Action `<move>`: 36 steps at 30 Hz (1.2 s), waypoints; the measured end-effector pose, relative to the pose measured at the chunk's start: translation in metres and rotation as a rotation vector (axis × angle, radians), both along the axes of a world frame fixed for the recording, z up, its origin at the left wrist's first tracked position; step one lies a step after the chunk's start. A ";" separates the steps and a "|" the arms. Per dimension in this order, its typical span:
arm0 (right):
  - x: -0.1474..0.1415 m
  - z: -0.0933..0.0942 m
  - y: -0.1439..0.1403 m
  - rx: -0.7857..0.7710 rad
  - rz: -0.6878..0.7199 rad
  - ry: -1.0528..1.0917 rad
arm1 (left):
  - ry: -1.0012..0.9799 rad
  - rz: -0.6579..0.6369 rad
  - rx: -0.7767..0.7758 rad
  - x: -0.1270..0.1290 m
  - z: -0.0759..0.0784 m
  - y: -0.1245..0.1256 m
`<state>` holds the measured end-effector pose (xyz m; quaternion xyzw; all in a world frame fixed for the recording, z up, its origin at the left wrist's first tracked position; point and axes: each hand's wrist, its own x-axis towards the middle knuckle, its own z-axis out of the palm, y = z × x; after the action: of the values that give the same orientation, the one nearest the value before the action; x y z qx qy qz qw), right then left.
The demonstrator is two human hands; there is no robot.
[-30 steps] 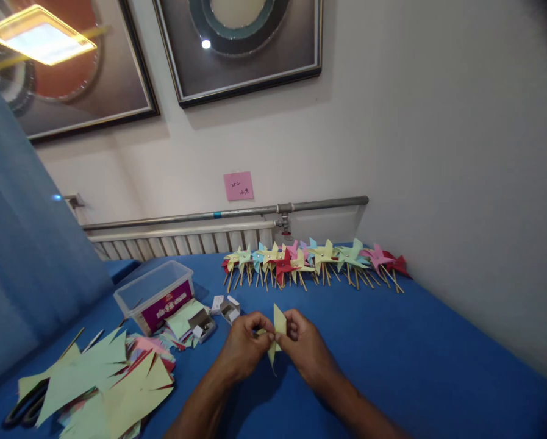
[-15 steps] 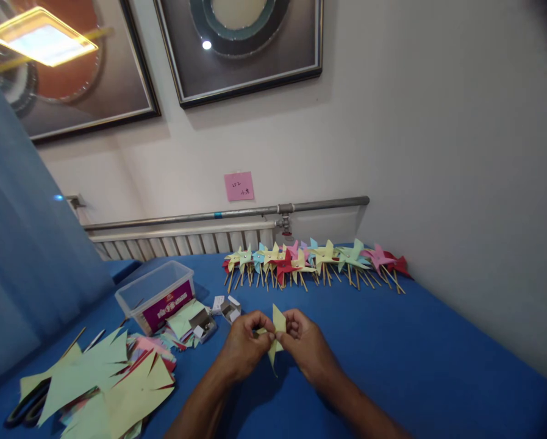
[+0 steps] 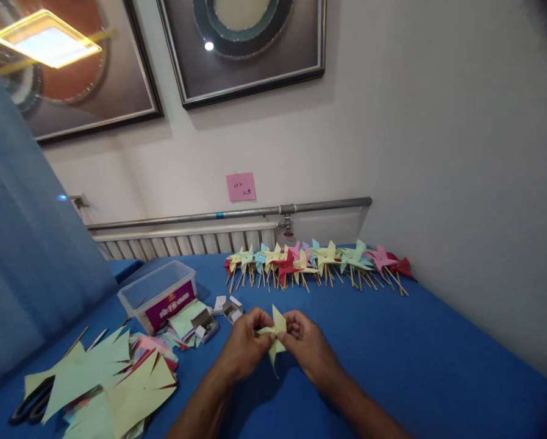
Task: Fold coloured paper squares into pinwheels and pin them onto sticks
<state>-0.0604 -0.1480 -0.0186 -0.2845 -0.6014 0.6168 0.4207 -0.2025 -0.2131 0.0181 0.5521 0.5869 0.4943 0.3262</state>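
A pale yellow paper pinwheel (image 3: 278, 323) with folded blades is held up between both hands above the blue cloth. My left hand (image 3: 249, 342) pinches it near the centre from the left, fingers curled. From the right, my right hand (image 3: 307, 344) grips it with the thumb pressed close to the middle. Whether a pin sits at its centre cannot be made out. Just beyond my left hand lie two small open boxes, a white one (image 3: 232, 310) and a grey one (image 3: 205, 326) holding small bits.
Finished pinwheels (image 3: 286, 263) on sticks lie in a row at the back. At left stand a clear plastic bin (image 3: 157, 289) and cut paper sheets (image 3: 138, 390), with black-handled scissors (image 3: 33, 402) partly under them. A radiator (image 3: 186, 241) and pipe run behind the table.
Both hands keep their hold on the yellow pinwheel, with only a very slight shift of fingers and paper. The whole view has moved a little.
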 end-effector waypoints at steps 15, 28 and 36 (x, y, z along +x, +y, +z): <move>-0.001 -0.001 0.000 0.005 0.021 -0.059 | -0.097 -0.022 -0.012 0.003 -0.002 0.001; 0.006 0.005 0.003 -0.005 0.088 -0.055 | -0.054 -0.043 0.036 0.000 -0.002 0.002; 0.008 0.007 0.004 0.034 0.060 -0.074 | 0.077 0.009 0.057 -0.010 -0.003 0.003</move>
<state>-0.0525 -0.1436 -0.0116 -0.2819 -0.6351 0.6078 0.3844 -0.2129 -0.2105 0.0154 0.5771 0.5872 0.4907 0.2853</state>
